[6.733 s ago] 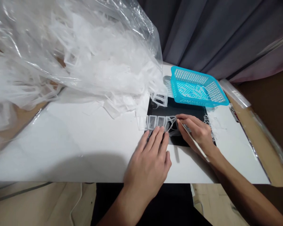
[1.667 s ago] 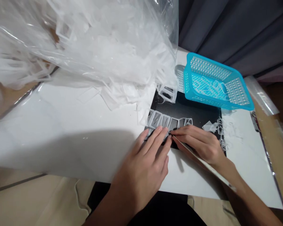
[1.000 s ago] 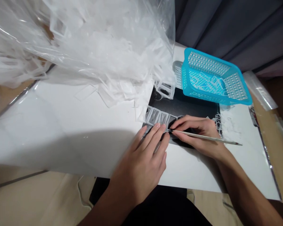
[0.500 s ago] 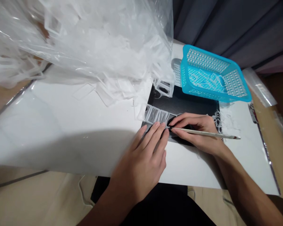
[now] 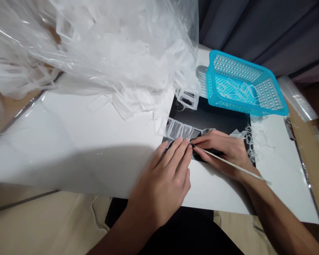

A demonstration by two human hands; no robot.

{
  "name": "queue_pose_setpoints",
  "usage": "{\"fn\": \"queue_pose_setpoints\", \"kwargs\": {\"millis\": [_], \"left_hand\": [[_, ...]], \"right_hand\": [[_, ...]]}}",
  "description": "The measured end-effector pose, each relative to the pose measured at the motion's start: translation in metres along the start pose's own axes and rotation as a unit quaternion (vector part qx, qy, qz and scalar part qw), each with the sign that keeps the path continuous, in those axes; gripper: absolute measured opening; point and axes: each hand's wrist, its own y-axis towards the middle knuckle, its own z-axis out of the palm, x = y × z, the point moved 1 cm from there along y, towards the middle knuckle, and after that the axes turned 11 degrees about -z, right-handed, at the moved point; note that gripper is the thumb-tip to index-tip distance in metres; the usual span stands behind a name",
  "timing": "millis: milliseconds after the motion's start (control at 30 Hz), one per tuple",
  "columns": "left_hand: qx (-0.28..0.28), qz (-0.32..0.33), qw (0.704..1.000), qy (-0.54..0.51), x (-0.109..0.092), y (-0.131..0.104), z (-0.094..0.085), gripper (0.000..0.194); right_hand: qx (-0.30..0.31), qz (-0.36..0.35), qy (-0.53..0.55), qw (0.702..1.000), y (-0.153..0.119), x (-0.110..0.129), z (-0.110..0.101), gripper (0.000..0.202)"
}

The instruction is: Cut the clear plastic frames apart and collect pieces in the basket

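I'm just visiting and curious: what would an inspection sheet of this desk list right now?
Surface: white table with a black mat on it.
Job's things: strip of clear frames on the mat; thin stick with its tip at the strip.
Clutter: big clear bag of plastic pieces spilling onto the table; blue basket holding a few pieces; trimmings by the mat's right edge.
Hands: left hand presses its fingertips on the strip; right hand pinches the stick.
Cables: one thin white cord under the table edge.
Surroundings: dark curtain behind, pale floor below.
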Motion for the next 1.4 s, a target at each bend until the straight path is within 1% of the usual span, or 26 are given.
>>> {"fn": "queue_pose_setpoints", "kwargs": {"millis": [33, 100, 233, 300, 367, 500, 600, 800, 967, 1033, 1267, 1400], "left_hand": [[0.001, 0.0, 1.0, -0.001, 0.0, 0.0, 0.0, 0.054], [0.001, 0.0, 1.0, -0.003, 0.0, 0.0, 0.0, 0.054], [-0.017, 0.004, 1.0, -0.016, 0.001, -0.002, -0.002, 0.052], [-0.026, 0.008, 0.999, -0.024, 0.001, -0.004, -0.002, 0.051], [-0.029, 0.011, 0.999, -0.028, 0.002, -0.005, -0.001, 0.051], [-0.028, 0.015, 0.999, -0.029, 0.002, -0.006, 0.001, 0.048], [-0.029, 0.011, 0.999, -0.03, 0.002, -0.006, 0.0, 0.048], [-0.024, 0.011, 0.999, -0.024, 0.002, -0.005, -0.001, 0.055], [-0.031, 0.011, 0.999, -0.024, 0.002, -0.006, 0.001, 0.053], [-0.026, 0.015, 0.999, -0.019, 0.002, -0.006, 0.002, 0.054], [-0.011, 0.028, 0.999, 0.016, 0.001, -0.007, 0.002, 0.058], [0.003, 0.024, 0.999, 0.03, -0.001, -0.007, 0.002, 0.062]], "right_hand": [[0.0, -0.002, -0.003, 1.0, -0.001, 0.001, 0.0, 0.016], [-0.004, 0.021, 0.001, 1.0, -0.002, 0.001, 0.0, 0.015], [-0.029, 0.122, 0.046, 0.991, -0.004, -0.001, -0.001, 0.009], [-0.033, 0.155, 0.065, 0.985, -0.004, -0.002, -0.002, 0.009], [-0.024, 0.15, 0.06, 0.987, -0.004, -0.003, -0.004, 0.01], [0.009, 0.098, 0.02, 0.995, -0.003, -0.002, -0.006, 0.008], [0.005, 0.083, 0.015, 0.996, -0.002, -0.001, -0.006, 0.008], [0.002, 0.07, -0.005, 0.998, 0.0, 0.001, -0.001, 0.008], [-0.007, 0.075, -0.005, 0.997, -0.001, 0.002, 0.003, 0.01], [-0.011, 0.081, -0.002, 0.997, -0.001, 0.004, 0.004, 0.012], [-0.052, 0.134, -0.008, 0.99, 0.003, 0.011, 0.012, 0.019], [-0.068, 0.152, -0.036, 0.985, 0.001, 0.018, 0.016, 0.017]]}}
